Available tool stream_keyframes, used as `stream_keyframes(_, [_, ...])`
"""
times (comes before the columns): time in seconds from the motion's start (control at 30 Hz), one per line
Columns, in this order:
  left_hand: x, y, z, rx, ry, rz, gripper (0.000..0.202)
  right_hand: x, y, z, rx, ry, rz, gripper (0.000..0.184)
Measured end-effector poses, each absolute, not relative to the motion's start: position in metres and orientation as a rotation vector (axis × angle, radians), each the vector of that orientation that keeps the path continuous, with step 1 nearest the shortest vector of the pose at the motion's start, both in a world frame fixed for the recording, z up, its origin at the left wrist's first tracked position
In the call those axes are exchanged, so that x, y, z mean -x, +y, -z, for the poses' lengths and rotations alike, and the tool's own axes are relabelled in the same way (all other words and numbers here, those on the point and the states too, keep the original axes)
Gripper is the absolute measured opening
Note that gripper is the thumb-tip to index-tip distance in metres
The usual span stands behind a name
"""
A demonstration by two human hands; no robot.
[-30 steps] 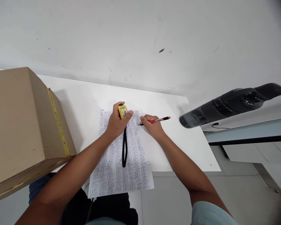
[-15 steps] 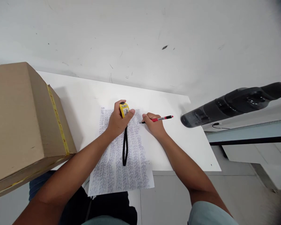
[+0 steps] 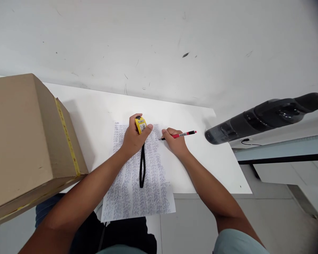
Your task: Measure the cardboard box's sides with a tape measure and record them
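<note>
My left hand [image 3: 132,139] is closed round a small yellow tape measure [image 3: 140,125], which rests on a sheet of paper [image 3: 137,190] covered in dense handwriting. The measure's black wrist strap [image 3: 142,167] lies down the middle of the sheet. My right hand [image 3: 176,143] grips a red pen [image 3: 182,134], its tip touching the paper's upper right part, just right of the tape measure. The sheet lies on a white table [image 3: 95,109] and overhangs its near edge.
A large cardboard box [image 3: 23,141] sealed with yellow tape stands at the table's left, jutting over the near edge. At the right a long black device [image 3: 265,118] reaches toward the table. A white wall [image 3: 159,42] stands behind. Grey floor lies below.
Both hands hold their places on the paper; only the view has shifted slightly.
</note>
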State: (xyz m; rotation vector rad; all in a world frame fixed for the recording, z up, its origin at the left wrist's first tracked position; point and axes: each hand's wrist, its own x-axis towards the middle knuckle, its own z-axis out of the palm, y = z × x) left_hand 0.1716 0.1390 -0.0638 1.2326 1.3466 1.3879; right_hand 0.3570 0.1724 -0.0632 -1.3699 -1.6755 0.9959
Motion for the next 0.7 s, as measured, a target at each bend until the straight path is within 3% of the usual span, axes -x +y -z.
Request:
stream_keyframes(0.47, [-0.1725,0.1381,0.0665,-1.215,1.285,-1.436,0.047,-0.3586,0.1734,0.0637,1.371,-1.663,-0.99,0.039])
stream_keyframes(0.7, [-0.1739,0.1354,0.0619,-1.311,1.353,-1.373,0.056,-0.3611,0.1747,0.0662,1.375,-1.678,-0.984,0.038])
